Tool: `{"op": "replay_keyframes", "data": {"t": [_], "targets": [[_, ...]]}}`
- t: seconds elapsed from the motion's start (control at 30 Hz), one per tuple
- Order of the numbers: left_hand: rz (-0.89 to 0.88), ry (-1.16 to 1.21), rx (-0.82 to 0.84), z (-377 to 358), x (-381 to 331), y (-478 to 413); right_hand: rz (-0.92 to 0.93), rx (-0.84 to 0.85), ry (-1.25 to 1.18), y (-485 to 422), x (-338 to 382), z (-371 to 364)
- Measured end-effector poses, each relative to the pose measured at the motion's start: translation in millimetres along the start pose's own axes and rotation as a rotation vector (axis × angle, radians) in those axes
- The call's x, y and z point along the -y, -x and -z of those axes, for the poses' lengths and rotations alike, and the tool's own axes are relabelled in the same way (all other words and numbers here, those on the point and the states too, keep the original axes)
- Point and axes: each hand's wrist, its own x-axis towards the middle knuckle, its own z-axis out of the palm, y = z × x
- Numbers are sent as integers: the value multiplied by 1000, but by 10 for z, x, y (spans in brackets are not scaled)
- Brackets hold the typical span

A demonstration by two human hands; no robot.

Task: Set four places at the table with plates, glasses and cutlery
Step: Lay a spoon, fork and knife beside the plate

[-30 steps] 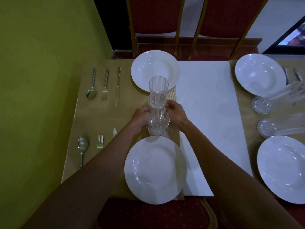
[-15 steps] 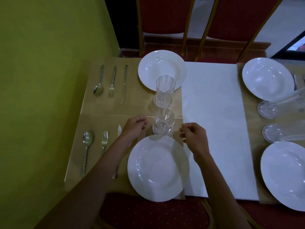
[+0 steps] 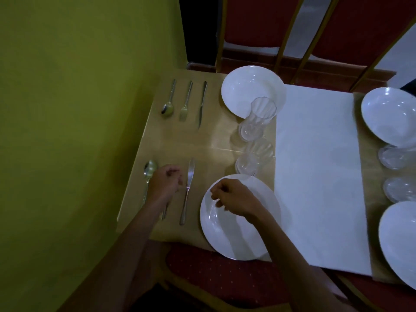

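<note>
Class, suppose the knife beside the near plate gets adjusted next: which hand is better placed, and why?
Left. The left hand lies between spoon and knife, right beside it; the right hand is over the near plate, farther off.

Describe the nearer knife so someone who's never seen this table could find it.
Find the green wall on the left; the tan mat beside it holds two rows of cutlery. In the nearer row the knife lies rightmost, between the left hand and the near plate. Unlike the spoon, it has a flat blade.
</note>
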Motion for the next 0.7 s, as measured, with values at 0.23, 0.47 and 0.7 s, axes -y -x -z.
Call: {"op": "replay_keyframes", "data": {"t": [0.23,0.47,0.7], "targets": [[-199,-435,25,510,298,-104,-16,-65,248,-180,290,-591],[-311,-602,65,634,395,-133,-121,-206,392,-383,411,-893],[-314,-571,77,1070,509,-356,-94,-189,352,-535,554,-1341]]}}
